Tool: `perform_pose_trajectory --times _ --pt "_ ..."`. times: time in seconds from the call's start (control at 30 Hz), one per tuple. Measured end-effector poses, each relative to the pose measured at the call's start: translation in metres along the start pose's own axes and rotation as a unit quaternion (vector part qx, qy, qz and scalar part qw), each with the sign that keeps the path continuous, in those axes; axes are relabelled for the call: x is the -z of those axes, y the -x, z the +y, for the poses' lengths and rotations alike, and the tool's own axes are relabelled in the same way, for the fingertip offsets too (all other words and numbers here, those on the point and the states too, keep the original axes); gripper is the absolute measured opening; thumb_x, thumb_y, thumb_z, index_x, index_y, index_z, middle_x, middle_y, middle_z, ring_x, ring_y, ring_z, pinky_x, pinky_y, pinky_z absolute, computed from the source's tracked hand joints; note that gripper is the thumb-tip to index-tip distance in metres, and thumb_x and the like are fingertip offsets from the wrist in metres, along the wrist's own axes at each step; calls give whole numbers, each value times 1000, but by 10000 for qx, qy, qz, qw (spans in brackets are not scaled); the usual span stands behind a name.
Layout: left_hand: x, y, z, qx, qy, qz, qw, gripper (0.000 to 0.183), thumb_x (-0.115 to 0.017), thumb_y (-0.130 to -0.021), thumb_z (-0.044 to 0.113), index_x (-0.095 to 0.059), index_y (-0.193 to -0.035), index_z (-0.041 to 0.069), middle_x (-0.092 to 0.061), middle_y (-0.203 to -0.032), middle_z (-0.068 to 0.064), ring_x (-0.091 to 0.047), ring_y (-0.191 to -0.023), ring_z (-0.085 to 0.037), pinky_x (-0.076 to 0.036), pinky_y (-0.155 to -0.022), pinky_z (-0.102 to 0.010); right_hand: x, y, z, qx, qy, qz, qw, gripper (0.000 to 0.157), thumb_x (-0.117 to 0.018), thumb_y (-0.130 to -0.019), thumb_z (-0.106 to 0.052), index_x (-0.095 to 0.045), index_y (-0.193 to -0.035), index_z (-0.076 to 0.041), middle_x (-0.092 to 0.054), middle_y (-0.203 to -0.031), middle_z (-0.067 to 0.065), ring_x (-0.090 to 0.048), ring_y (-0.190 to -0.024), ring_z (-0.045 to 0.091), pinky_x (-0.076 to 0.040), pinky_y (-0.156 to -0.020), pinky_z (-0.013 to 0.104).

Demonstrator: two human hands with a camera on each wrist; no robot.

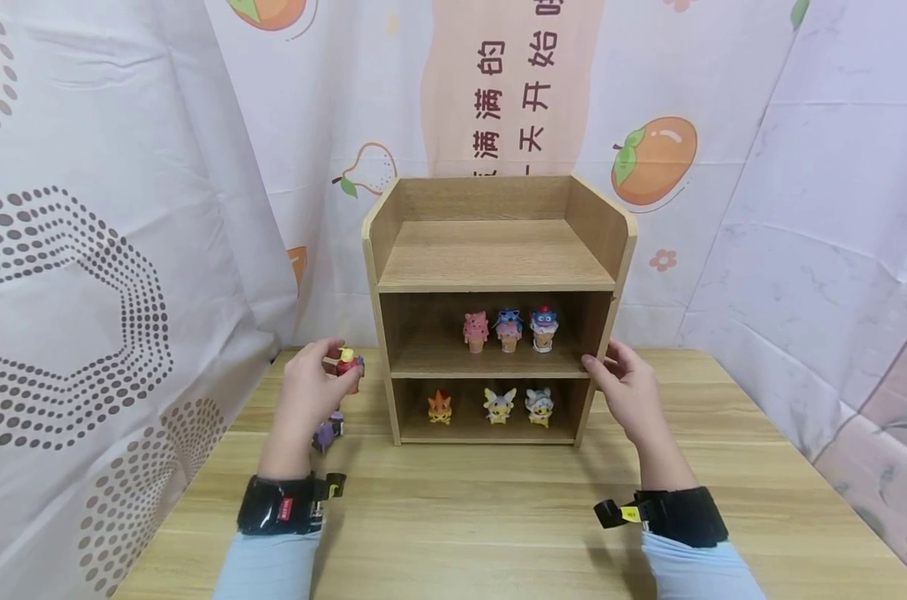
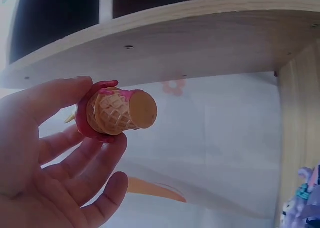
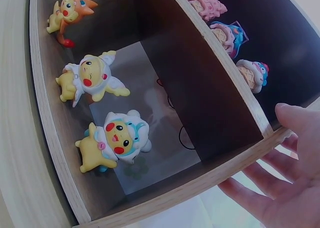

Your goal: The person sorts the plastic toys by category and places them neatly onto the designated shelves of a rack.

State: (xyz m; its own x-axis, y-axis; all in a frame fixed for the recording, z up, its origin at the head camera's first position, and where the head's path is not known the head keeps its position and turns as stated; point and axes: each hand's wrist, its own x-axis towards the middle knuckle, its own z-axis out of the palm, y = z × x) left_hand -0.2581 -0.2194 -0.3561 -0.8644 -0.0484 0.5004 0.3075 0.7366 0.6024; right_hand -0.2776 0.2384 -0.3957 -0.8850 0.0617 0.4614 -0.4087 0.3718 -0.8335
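My left hand (image 1: 314,387) pinches an ice-cream-cone figurine (image 2: 116,110) between thumb and fingers. In the head view its red and yellow top shows to the left of the wooden shelf (image 1: 498,367); the left wrist view shows its waffle cone and flat base. My right hand (image 1: 624,390) grips the shelf's right side panel, thumb at the front edge and fingers along the outside. Three cone figurines (image 1: 508,331) stand on the middle level toward the right. On the bottom level are an orange-hooded figurine (image 1: 439,407) and two white-hooded yellow figurines (image 3: 117,140).
Purple figurines (image 1: 324,435) stand on the wooden table (image 1: 453,517) below my left hand. The shelf's top level (image 1: 494,250) has raised sides and back. A printed curtain (image 1: 333,100) hangs behind and around the table.
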Motion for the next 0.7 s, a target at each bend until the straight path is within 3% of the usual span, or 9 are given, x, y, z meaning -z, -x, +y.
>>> perform_pose_trajectory --times 0.53,0.7 --pt "10 4 16 -514 236 410 9976 45 -85 -84 19 -68 -122 1 -71 -104 -11 -71 -86 -26 -58 -70 -41 1 0 0 -45 125 -44 9999 50 -61 -104 -20 -49 -148 2 -56 -137 28 -53 -127 47 -53 -77 13" --pt "13 6 22 -672 334 508 9959 45 -86 -83 17 -69 -122 2 -72 -107 -12 -71 -85 -27 -57 -71 -43 1 -1 2 -71 90 -46 9999 52 -62 -103 -23 -49 -149 -2 -57 -137 26 -54 -128 44 -53 -77 13"
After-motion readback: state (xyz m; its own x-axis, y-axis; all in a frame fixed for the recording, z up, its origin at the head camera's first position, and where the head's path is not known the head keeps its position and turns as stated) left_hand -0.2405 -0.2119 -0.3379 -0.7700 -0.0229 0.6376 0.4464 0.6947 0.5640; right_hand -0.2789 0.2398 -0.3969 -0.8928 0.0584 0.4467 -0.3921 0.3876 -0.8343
